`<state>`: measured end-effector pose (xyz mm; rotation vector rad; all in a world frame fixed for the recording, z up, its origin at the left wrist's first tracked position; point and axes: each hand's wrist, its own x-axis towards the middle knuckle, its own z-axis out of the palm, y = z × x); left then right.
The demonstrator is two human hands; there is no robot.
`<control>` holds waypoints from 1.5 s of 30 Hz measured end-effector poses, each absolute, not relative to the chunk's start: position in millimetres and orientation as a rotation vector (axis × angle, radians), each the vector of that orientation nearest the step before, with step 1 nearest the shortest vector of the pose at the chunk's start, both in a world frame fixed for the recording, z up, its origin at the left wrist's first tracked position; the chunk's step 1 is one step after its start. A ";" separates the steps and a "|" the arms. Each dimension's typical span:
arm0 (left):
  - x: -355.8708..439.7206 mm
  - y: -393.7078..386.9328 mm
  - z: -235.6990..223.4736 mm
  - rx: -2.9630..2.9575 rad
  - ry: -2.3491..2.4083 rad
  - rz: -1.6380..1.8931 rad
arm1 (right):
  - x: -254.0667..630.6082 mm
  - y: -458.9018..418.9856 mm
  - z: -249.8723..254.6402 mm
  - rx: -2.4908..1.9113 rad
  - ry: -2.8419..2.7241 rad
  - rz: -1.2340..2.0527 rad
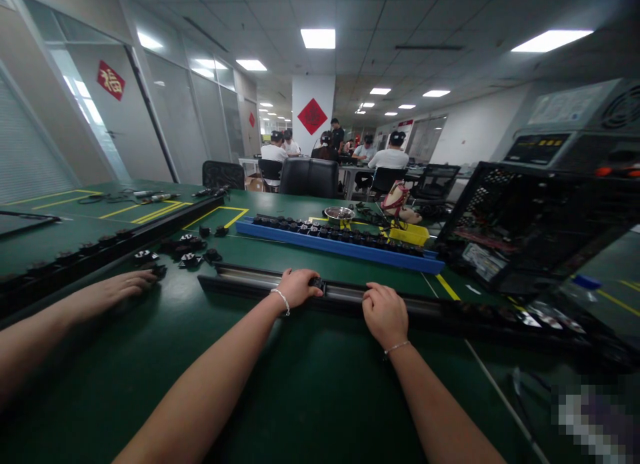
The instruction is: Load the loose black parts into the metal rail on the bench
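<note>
Now the fingers of the left hand [299, 287] are curled around a small black part [317, 283] that sits on a long dark metal rail [250, 279], and the right hand [384, 313] rests just beside it on the same rail, its fingers bent down and holding nothing that I can see. Another person's hand [116, 289] lies flat at the left on the green table [310, 391], near some loose black parts [187, 253], and behind them are a blue tray [345, 249] and a big office with seated people.

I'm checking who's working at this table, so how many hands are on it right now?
3: the left hand and right hand rest on the dark rail; a co-worker's hand lies far left. Others may be hidden.
</note>
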<state>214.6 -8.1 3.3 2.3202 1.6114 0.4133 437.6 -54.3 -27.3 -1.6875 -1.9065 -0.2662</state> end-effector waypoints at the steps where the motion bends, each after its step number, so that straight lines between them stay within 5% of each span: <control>1: 214.1 -7.5 3.3 2.316 1.616 0.408 | 437.4 -54.4 -27.1 -1.692 -1.906 -0.261; 45: 160.1 -4.4 6.1 2.302 1.716 0.322 | 436.9 -55.0 -24.7 -1.741 -1.927 -0.242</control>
